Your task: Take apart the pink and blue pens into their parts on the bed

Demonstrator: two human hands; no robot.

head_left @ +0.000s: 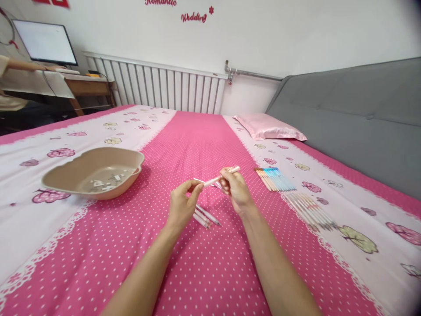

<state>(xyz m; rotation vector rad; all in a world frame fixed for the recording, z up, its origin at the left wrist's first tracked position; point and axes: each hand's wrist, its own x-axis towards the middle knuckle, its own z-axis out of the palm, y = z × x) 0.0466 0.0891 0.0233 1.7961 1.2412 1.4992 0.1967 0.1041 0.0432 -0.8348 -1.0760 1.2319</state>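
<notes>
A slim pale pink pen (212, 181) is held up over the bed between my two hands. My left hand (184, 199) pinches its left end between thumb and fingers. Closer to the other end, my right hand (236, 188) grips the same pen, whose tip sticks out past the fingers. Several whitish pens (207, 215) lie loose on the dotted pink cloth beneath and beside my left hand, which partly covers them. To the right, a row of blue and tan pens (275, 179) and a second row of pale pens (311, 210) lie side by side.
A beige plastic basin (94, 171) with small white pieces inside stands at left on the bedspread (204, 131). A pink pillow (269, 127) lies near the grey headboard (348, 105). Beyond are a radiator (158, 83) and a desk with a monitor (46, 43), where another person's arm rests.
</notes>
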